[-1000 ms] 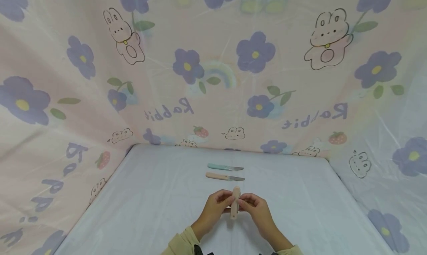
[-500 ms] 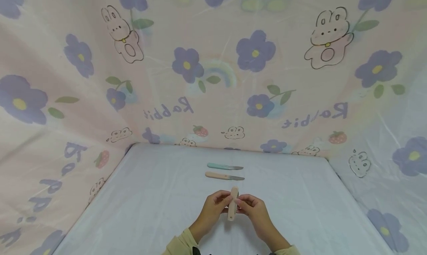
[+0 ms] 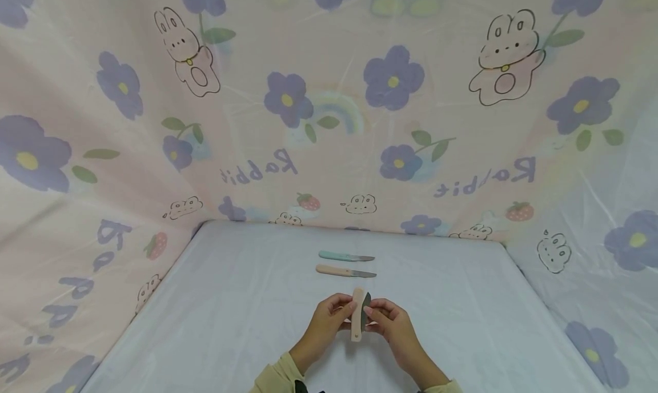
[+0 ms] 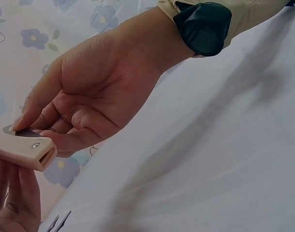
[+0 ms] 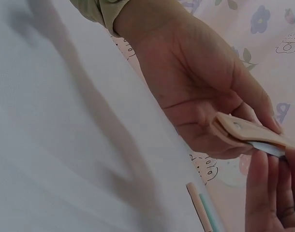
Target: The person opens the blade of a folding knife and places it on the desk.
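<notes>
A folding knife with a pale pink-beige handle (image 3: 357, 321) is held upright between both hands, its dark blade (image 3: 366, 311) partly out along the right side. My left hand (image 3: 330, 319) pinches the handle, thumb on its near face; the right wrist view shows the handle's slot (image 5: 225, 133) and pivot pin. With thumb and fingers, my right hand (image 3: 396, 323) pinches the blade. In the left wrist view, the thumb of that right hand (image 4: 96, 84) presses the blade (image 4: 22, 131) beside the handle's pin end. The left palm (image 5: 186, 72) faces the camera in the right wrist view.
Beyond the hands, two more knives lie unfolded, blades pointing right: one mint green (image 3: 335, 256), one peach (image 3: 333, 270). They rest on a white-covered table (image 3: 247, 301). A flower-and-rabbit printed curtain (image 3: 329, 170) surrounds the table at the back and sides.
The blade has swung out from the handle toward the right, where it was hidden a second ago. The knife has shifted slightly left; both hands keep their grip.
</notes>
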{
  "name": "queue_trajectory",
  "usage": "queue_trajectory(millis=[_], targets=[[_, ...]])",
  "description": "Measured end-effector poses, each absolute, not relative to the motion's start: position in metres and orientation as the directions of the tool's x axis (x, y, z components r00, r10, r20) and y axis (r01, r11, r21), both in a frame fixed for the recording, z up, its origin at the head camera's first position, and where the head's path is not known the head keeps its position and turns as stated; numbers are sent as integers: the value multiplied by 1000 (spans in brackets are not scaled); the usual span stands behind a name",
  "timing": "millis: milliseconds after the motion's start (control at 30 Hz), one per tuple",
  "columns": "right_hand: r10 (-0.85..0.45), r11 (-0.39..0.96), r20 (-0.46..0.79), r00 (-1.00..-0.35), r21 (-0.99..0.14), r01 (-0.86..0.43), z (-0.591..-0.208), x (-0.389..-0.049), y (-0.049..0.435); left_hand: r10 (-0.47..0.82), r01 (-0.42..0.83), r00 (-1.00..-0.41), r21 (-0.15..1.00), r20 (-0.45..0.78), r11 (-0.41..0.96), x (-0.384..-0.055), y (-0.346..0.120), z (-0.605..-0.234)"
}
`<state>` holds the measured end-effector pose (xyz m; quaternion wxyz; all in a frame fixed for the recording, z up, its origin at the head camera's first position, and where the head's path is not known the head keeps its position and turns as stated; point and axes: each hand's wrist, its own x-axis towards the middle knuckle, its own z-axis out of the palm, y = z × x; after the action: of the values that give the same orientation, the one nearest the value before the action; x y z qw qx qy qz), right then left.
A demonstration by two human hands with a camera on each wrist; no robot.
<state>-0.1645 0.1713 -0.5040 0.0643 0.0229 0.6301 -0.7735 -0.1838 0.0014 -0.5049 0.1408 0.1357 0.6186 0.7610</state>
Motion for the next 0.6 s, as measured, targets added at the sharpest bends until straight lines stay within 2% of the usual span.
queue_trajectory(millis=[267,600], targets=[[-117,-172,-138,-983,-972,157,-491,-160,171,387,-76,-922,977,6,-197,-178,-3,-490],[-93,-196,-138,-986,-969,154,-501,-163,173,339,-82,-941,979,-15,-186,-185,-4,-507]])
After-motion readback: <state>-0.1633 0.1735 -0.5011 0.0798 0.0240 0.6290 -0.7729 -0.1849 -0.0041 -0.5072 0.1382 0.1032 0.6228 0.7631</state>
